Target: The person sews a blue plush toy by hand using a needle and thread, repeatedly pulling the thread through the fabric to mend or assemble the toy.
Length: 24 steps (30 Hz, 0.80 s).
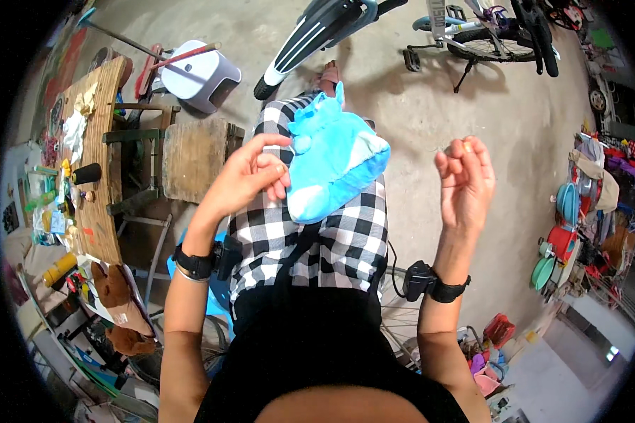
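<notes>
A light blue plush piece [335, 166] with white patches lies across my lap, on black and white checked cloth. It has gathered fabric and small pointed parts at its far end. My left hand [250, 173] is at its left edge, index finger stretched out and the others loosely bent; whether the fingertips touch the plush I cannot tell. Off to the right, my right hand [467, 176] is raised away from it, palm up, with fingers curled toward the thumb. A small orange-yellow spot shows at a fingertip. What those fingers hold, if anything, is too small to make out.
A wooden table [95, 204] with clutter stands at left, beside a wooden chair [194, 158]. A white stool [201, 74] is farther off. Bicycles [494, 42] stand ahead on the concrete floor. Basins [568, 204] and piled goods line the right side.
</notes>
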{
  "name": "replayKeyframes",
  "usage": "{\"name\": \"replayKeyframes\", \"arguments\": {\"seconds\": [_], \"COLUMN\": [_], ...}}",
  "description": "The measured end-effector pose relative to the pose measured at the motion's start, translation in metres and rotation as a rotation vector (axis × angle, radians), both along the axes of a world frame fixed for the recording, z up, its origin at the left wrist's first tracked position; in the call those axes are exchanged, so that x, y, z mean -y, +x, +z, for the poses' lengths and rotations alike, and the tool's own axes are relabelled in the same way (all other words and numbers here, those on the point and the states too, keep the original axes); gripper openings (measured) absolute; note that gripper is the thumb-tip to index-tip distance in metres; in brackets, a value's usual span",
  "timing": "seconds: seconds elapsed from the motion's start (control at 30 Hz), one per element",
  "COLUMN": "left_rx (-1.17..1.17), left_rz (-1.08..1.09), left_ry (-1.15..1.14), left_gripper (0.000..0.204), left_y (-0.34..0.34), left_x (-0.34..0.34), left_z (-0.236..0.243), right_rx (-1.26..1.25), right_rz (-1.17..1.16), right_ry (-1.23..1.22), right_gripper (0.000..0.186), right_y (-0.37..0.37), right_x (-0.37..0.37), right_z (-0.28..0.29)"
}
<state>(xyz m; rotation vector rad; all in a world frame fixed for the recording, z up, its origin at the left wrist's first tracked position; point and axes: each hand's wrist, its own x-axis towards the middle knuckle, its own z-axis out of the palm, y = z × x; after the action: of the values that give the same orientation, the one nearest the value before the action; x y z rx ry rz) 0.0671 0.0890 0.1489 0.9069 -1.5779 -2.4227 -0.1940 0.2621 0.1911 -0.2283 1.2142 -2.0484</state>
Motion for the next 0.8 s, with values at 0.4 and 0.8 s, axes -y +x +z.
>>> {"name": "replayKeyframes", "arguments": {"seconds": [0.4,0.8], "left_rx": [0.4,0.125], "left_rz": [0.022,0.074], "left_ry": [-0.841,-0.461], "left_gripper": [0.033,0.013], "left_y": [-0.092,-0.075], "left_x": [0.066,0.007], "left_z": [-0.117,-0.123], "right_rx": [-0.716,-0.471], "right_rz": [0.383,0.477], "right_ry": [0.406,0.542], "right_gripper": [0.006,0.007], "right_y": [0.023,0.081], "right_x": [0.078,-0.015], "right_z": [-0.07,-0.078]}}
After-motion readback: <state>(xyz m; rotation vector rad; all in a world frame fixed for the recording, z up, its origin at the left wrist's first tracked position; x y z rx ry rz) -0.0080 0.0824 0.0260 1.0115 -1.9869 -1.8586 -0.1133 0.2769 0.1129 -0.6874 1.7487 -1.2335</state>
